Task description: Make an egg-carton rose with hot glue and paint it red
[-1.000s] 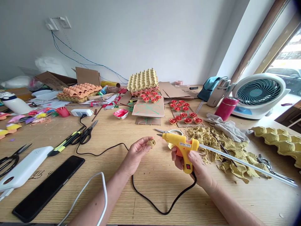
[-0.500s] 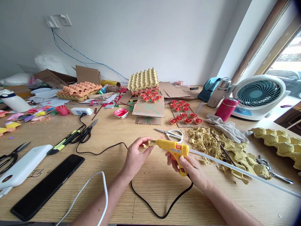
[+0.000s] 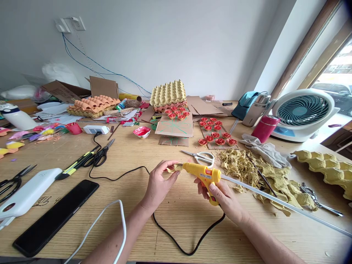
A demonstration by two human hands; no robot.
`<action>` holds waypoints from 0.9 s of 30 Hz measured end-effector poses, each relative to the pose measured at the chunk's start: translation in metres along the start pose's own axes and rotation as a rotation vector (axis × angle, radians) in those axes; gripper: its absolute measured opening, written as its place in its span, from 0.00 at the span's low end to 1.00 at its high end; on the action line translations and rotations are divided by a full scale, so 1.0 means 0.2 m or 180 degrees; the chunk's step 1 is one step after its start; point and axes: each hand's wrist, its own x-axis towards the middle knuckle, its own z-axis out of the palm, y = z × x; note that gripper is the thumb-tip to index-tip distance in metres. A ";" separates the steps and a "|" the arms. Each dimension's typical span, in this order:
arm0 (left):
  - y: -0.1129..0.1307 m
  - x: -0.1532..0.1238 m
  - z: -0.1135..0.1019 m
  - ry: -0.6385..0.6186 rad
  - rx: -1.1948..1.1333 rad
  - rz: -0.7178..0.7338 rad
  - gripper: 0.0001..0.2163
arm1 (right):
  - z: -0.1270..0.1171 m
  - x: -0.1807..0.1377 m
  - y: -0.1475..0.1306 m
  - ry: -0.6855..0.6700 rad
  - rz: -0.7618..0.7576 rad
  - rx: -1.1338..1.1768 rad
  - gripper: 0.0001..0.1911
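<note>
My left hand [image 3: 159,181] pinches a small tan rolled piece of egg-carton paper [image 3: 176,168] above the wooden table [image 3: 170,216]. My right hand [image 3: 220,194] grips the handle of a yellow hot glue gun [image 3: 203,173]. Its nozzle points left and touches the paper piece. A long clear glue stick [image 3: 280,200] juts out of the gun's back to the right. The gun's black cord [image 3: 187,238] loops over the table below my hands.
White-handled scissors [image 3: 202,157] lie just behind the gun, with a heap of yellow carton scraps [image 3: 261,176] to the right. Red paper roses [image 3: 216,134], stacked egg trays [image 3: 167,93], a fan [image 3: 301,112] and a red flask [image 3: 264,127] stand farther back. A phone [image 3: 56,216], power bank [image 3: 27,192] and black scissors [image 3: 100,156] lie left.
My right hand swung the glue gun left and down until its nozzle met the paper piece in my left hand. Over the last half second both hands stayed almost still.
</note>
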 end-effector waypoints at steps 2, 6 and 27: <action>0.00 0.00 0.00 -0.0008 0.0006 0.0000 0.09 | 0.00 0.00 0.00 0.0009 -0.0005 -0.0032 0.30; 0.00 0.00 -0.01 -0.0005 0.0016 -0.0033 0.09 | 0.00 0.00 -0.01 0.0058 -0.0008 -0.0087 0.31; 0.02 0.00 -0.01 -0.0030 0.0053 -0.0039 0.09 | -0.01 0.00 0.01 0.0071 0.0060 -0.0267 0.32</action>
